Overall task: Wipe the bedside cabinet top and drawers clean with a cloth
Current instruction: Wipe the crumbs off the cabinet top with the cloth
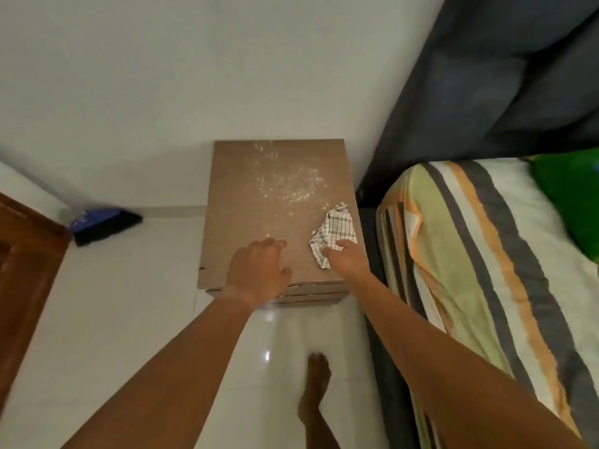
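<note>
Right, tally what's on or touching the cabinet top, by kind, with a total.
Checked cloth: 1, on the cabinet top
Hands: 2, left hand near the front edge, right hand on the cloth
Patch of glistening specks: 1
Total: 4

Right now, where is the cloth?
In the head view, the checked cloth lies on the cabinet top near its front right corner, under the right hand's fingertips, beside the bed.

Right hand (346, 259) grips checked cloth (334, 234) on cabinet top (246, 205); left hand (259, 273) rests beside.
</note>
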Motion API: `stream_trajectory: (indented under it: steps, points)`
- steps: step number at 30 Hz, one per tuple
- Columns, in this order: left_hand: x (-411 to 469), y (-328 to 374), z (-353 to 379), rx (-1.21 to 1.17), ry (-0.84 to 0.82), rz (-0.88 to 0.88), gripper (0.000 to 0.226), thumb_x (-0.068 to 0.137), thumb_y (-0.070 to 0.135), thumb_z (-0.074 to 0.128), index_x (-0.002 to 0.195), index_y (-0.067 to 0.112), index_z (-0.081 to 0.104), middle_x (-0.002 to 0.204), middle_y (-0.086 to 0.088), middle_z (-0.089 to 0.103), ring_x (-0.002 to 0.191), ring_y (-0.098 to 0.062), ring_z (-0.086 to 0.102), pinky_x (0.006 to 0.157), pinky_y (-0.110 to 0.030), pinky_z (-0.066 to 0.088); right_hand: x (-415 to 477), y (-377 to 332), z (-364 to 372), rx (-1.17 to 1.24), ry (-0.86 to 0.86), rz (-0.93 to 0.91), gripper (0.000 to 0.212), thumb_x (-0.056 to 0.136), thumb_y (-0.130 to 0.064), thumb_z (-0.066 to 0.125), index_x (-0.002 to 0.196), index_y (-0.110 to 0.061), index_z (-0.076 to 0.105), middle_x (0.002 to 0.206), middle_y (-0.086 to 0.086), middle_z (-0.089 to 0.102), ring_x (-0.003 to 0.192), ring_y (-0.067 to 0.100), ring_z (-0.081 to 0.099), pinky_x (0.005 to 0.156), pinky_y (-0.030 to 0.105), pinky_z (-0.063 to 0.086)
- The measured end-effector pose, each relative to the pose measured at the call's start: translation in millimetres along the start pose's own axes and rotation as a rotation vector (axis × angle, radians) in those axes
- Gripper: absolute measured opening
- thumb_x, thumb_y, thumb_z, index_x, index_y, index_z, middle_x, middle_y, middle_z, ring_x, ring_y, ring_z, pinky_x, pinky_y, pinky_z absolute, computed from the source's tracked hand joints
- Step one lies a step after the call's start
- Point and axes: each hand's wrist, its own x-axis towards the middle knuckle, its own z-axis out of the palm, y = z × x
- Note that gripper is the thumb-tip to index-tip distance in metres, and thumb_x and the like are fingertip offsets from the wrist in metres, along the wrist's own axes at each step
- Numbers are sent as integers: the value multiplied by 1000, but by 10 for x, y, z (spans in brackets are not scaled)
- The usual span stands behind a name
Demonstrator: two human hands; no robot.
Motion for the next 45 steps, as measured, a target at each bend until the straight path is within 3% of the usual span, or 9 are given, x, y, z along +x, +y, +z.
stream_trajectory:
  steps: [8, 13, 16, 19, 25, 30, 33, 35, 45]
  points:
    - [1821, -100, 1285, 83, -125, -72, 72, 91, 30, 50, 155, 30, 18, 165, -2, 12, 150, -32, 13, 119, -51, 17, 1789, 609, 570, -557, 244, -259, 70, 105, -47, 41, 163, -24, 10, 170, 4, -3, 157, 27, -6, 126, 42, -3]
    - [2088, -49, 1444, 157, -140, -117, 62, 96, 45, 37, 155, 27, 25, 164, -3, 18, 148, -36, 19, 114, -49, 30, 1895, 795, 409, -466, 406, -546, 45, 101, -11, 56, 145, -19, 55, 150, 7, 52, 142, 28, 46, 119, 42, 34]
    - [2299, 54, 1109, 218, -153, -145, 40, 94, 46, 44, 125, 25, 60, 120, -3, 64, 109, -29, 62, 81, -36, 50, 1858, 477, -38, -180, 324, -369, 28, 103, -15, 51, 125, -19, 68, 94, -3, 73, 90, 20, 70, 74, 31, 53]
    - [2617, 109, 774, 144, -120, -188, 26, 85, 46, 60, 99, 27, 71, 86, 3, 70, 82, -21, 67, 76, -35, 56, 2198, 8, -447, 132, 200, -150, 24, 103, -29, 52, 101, -21, 74, 88, -6, 74, 86, 13, 70, 82, 38, 59]
    - [3047, 71, 775, 198, -334, -175, 111, 67, 45, 85, 155, 31, 20, 164, 3, 18, 149, -31, 19, 120, -52, 15, 3072, -1153, -878, 60, 325, -412, 30, 103, -27, 49, 78, -18, 62, 71, -5, 60, 70, 12, 59, 65, 27, 46]
    - [3096, 46, 969, 234, -357, -182, 123, 66, 40, 88, 157, 27, 6, 166, 2, 2, 150, -33, 15, 121, -46, 17, 3856, -1567, -695, -330, 219, -664, 26, 103, -27, 43, 97, -20, 68, 90, 1, 68, 83, 22, 62, 68, 30, 45]
    - [3110, -13, 988, 245, -343, -168, 123, 66, 46, 86, 157, 28, 5, 166, 3, 3, 150, -32, 15, 121, -44, 15, 4257, -1398, -490, -675, -61, -722, 36, 105, -35, 38, 132, -28, 61, 134, 7, 62, 125, 31, 55, 100, 40, 45]
    - [3110, -40, 998, 233, -322, -173, 123, 65, 47, 86, 157, 30, 6, 166, 4, 5, 150, -32, 16, 119, -43, 21, 4420, -1220, -343, -876, -55, -810, 49, 106, -39, 32, 155, -34, 36, 162, 4, 33, 149, 31, 26, 120, 50, 22]
    - [3087, -94, 1011, 249, -281, -151, 122, 59, 57, 84, 155, 39, 12, 164, 13, 10, 146, -28, 29, 108, -46, 41, 4363, -1003, -194, -943, 75, -864, 56, 102, -62, 8, 156, -50, 18, 169, -6, 11, 157, 25, 3, 124, 54, 0]
